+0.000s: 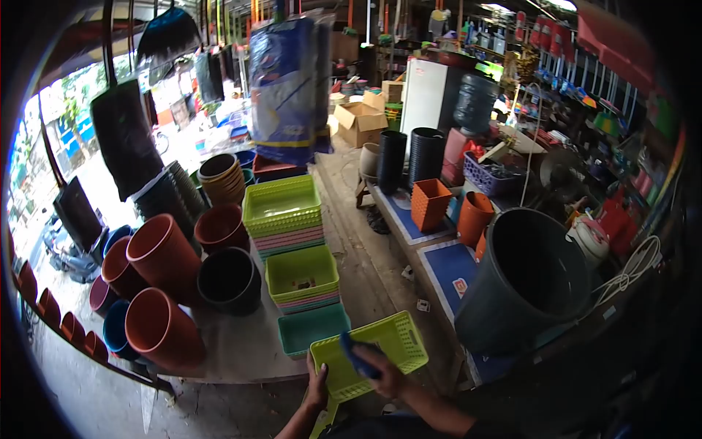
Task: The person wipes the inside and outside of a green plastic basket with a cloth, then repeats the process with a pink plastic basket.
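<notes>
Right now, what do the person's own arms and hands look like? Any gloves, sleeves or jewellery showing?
Both hands are bare: no gloves on the left hand or the right hand. Both forearms are uncovered up to the bottom edge of the picture, so no sleeves show. No watch, ring or wristband can be made out, though the picture is too small and soft at the wrists to be certain.

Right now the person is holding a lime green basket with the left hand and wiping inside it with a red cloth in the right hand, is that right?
Not quite: the cloth is blue, not red, as the head view shows. The left hand holds the lime green basket, and the right hand presses the cloth inside it.
</notes>
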A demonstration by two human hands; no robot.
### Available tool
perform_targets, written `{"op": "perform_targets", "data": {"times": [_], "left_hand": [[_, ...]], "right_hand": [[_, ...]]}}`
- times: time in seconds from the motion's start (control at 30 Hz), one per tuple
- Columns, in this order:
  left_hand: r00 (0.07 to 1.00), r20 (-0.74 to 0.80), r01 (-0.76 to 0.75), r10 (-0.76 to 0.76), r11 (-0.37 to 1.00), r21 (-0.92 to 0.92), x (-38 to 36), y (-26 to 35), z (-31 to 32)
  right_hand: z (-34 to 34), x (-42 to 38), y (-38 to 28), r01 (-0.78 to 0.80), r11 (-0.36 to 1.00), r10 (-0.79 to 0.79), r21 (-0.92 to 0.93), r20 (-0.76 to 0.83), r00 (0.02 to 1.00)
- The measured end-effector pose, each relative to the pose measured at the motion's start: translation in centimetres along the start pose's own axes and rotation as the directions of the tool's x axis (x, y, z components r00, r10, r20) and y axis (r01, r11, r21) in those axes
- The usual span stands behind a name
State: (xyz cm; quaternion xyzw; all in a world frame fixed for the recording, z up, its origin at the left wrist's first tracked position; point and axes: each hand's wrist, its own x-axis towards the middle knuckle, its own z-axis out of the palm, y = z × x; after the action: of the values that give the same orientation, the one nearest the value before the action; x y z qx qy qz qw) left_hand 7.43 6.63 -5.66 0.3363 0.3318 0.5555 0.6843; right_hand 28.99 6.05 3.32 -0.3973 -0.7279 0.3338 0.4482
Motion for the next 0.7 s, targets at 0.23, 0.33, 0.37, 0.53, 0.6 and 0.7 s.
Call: {"op": "perform_targets", "data": {"times": [0.23, 0.33, 0.37, 0.53, 0.6, 0.7], "left_hand": [[0.986, 0.152, -0.116, 0.074, 0.949, 0.293, 1.4, 2.7, 7.8], [0.987, 0.158, -0.045, 0.012, 0.978, 0.203, 1.8, 2.6, 9.2], [0.987, 0.16, 0.001, -0.026, 0.989, 0.15, 2.0, 2.5, 9.6], [0.991, 0.134, -0.05, 0.028, 0.986, 0.16, 2.8, 2.7, 12.8], [0.993, 0.116, -0.036, 0.019, 0.988, 0.153, 3.1, 2.4, 13.4], [0.993, 0.104, -0.074, 0.06, 0.987, 0.14, 3.5, 1.3, 13.7]], "right_hand": [[-0.3, -0.1, 2.5, 0.01, 0.875, 0.301, -0.484, 0.56, 0.772], [-1.7, 0.8, 2.5, 0.157, 0.817, 0.202, -0.555, 0.53, 0.824], [-2.6, 1.4, 2.3, 0.149, 0.849, 0.151, -0.506, 0.503, 0.851], [-5.5, 3.1, 3.9, 0.32, 0.775, -0.048, -0.545, 0.454, 0.89], [-6.4, 3.2, 3.9, 0.299, 0.786, -0.043, -0.542, 0.434, 0.9], [-8.3, 3.1, 3.5, 0.245, 0.779, 0.042, -0.577, 0.438, 0.898]]}}
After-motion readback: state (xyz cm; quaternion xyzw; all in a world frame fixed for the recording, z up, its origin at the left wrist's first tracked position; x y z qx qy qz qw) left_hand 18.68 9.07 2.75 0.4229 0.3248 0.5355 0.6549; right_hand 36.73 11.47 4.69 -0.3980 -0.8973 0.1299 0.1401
